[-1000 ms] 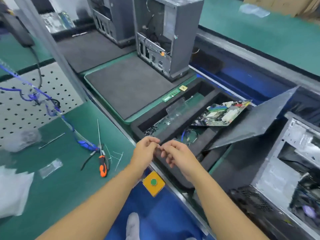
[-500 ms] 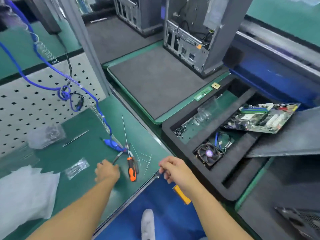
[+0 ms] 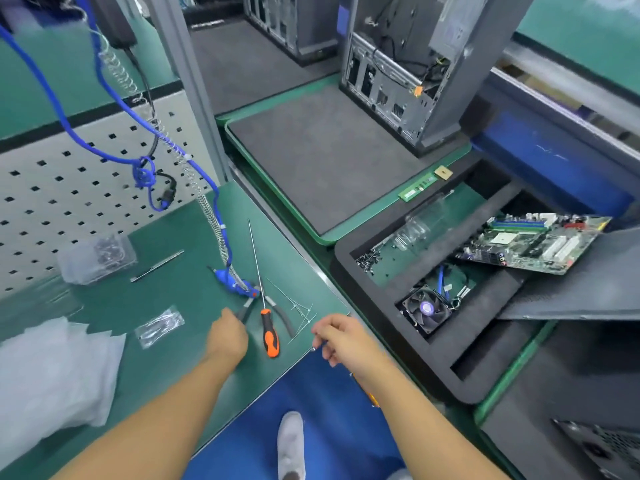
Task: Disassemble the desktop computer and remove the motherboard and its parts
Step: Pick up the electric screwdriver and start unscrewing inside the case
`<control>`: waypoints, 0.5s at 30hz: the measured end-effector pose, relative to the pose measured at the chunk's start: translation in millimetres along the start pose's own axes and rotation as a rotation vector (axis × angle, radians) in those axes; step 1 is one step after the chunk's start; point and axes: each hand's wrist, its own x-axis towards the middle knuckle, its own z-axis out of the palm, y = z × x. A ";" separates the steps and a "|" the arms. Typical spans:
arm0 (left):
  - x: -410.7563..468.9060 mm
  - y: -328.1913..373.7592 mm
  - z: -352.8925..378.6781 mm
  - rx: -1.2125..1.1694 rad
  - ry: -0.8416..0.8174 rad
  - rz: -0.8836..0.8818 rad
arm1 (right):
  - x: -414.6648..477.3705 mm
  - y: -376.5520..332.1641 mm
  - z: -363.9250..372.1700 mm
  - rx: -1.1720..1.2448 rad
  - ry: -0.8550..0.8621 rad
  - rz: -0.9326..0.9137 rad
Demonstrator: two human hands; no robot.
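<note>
My left hand (image 3: 227, 336) lies on the green bench mat, fingers curled over a handle of the pliers (image 3: 245, 311). My right hand (image 3: 343, 337) hovers at the bench edge and pinches a small metal part (image 3: 316, 348). An orange-handled screwdriver (image 3: 270, 336) lies between the hands. The removed motherboard (image 3: 530, 244) rests tilted in the black foam tray (image 3: 381, 341); beside it sit a cooler fan (image 3: 427, 308) and loose screws (image 3: 369, 261). A RAM stick (image 3: 417, 188) and a CPU chip (image 3: 444, 173) lie by the open computer case (image 3: 408, 64).
A blue tool on a coiled cable (image 3: 235, 282), a long thin rod (image 3: 256, 258) and cable ties (image 3: 301, 313) lie near my hands. A plastic box of screws (image 3: 97, 258) and plastic bags (image 3: 52, 368) are left. A grey side panel (image 3: 588, 282) leans right.
Both hands left the foam tray and parted. My left hand went left to the bench and reached the pliers; my right hand stayed near the bench edge. My view swung left.
</note>
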 end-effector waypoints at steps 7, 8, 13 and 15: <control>-1.3 -3.2 -20.1 -0.297 0.006 -0.044 | 23.5 17.5 55.6 -0.491 -0.244 -0.033; -2.1 -3.2 -20.9 -0.363 -0.007 -0.062 | 27.7 20.4 65.2 -0.560 -0.287 -0.050; -6.4 3.0 -20.9 -0.771 -0.103 -0.129 | 44.9 29.4 95.2 -0.638 -0.351 -0.053; -8.9 8.2 -21.9 -0.930 -0.144 -0.172 | 50.5 32.9 100.8 -0.695 -0.366 -0.014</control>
